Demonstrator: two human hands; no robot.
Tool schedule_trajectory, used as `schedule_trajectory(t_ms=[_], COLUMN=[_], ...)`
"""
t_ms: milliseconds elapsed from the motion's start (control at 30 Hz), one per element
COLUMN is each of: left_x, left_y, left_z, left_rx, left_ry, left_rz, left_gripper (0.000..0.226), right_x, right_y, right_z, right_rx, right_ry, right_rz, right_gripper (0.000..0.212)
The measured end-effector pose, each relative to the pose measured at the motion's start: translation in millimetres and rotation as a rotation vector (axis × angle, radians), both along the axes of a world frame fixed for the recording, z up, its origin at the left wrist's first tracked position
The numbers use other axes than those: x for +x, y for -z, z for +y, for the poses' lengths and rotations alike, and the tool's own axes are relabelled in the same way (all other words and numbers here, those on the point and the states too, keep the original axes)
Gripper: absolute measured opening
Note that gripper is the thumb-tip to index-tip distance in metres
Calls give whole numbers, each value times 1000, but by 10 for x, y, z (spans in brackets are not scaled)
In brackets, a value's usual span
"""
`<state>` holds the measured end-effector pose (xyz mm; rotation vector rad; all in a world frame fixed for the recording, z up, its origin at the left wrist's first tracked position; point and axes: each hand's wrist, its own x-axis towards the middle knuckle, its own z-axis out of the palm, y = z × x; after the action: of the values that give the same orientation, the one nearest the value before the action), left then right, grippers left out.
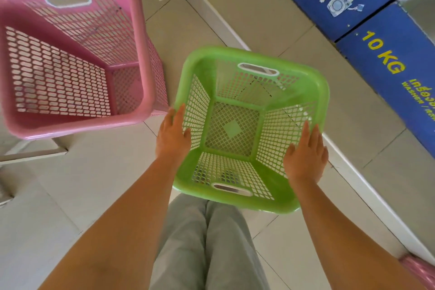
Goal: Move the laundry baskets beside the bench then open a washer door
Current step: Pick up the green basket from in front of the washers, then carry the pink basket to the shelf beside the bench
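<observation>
A green mesh laundry basket point(313, 92) stands empty on the tiled floor right in front of my legs. My left hand point(173, 139) lies flat on its left rim, fingers straight, thumb on the inner side. My right hand point(306, 155) lies the same way on the right rim; neither hand curls around the rim. A larger, empty pink mesh basket point(138, 37) stands to the left, apart from the green one. Washers with blue front panels point(388, 37), one marked "10 KG", line the right side; no door shows.
A white bench part point(35, 152) shows at the left edge just below the pink basket. A raised white kerb point(353, 172) runs along the floor in front of the washers. Another pink object point(420, 269) peeks in at the bottom right corner.
</observation>
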<state>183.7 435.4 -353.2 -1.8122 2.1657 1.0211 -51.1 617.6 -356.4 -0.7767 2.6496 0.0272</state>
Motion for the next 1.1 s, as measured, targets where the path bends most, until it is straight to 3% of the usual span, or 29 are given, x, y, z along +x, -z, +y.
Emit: schedule_trajectory(t_ms=[200,333,667,900,1100], left_x=[338,797,2225,2897,3170], left_y=[-337,-438,-317,-43,291], left_z=[-187,-522,-1858,-2818,-3248], left_rx=[-171,-207,-272,-235,-117], left_ry=[-78,-160,-332,-311,-324], left_rz=[-4,-28,-152,-238,-242], left_gripper=[54,56,54,56,65], right_x=[431,831,1968,2298,2325], right_y=[-297,-409,-308,10,368], right_z=[-416,-866,-2572,-3646,-3981], right_rx=[-37,-86,-247,-237,-199], right_ry=[-100,-229,-388,-344,-244], right_rz=[-79,-89,-171,-216,-272], right_gripper=[68,64,60,70,85])
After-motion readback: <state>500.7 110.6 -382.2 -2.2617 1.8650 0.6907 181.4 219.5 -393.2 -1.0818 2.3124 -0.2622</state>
